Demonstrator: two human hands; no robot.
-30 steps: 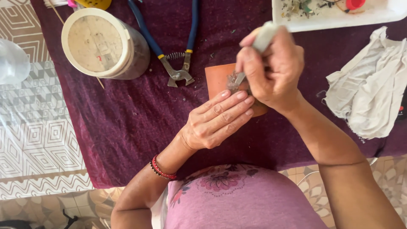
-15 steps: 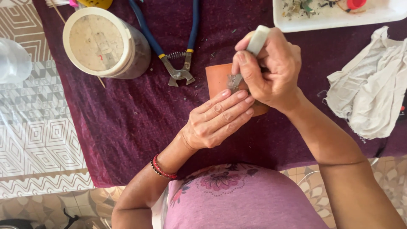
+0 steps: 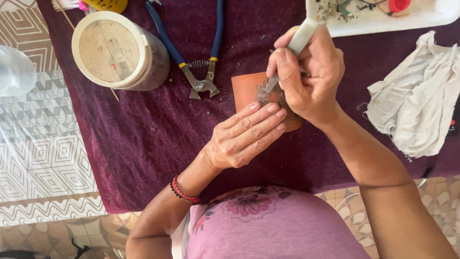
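Your left hand (image 3: 247, 136) lies flat, fingers open, steadying the clay pot (image 3: 247, 91) while your right hand (image 3: 311, 76) fingers grip the white-handled tool (image 3: 299, 41) against it.

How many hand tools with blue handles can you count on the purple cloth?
1: a pair of blue-handled nippers lies on the purple cloth, between the round lidded tub and the terracotta pot. Others may lie outside the view.

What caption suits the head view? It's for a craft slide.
Left hand steadies a terracotta pot on purple cloth while the right hand works a white-handled tool against it.
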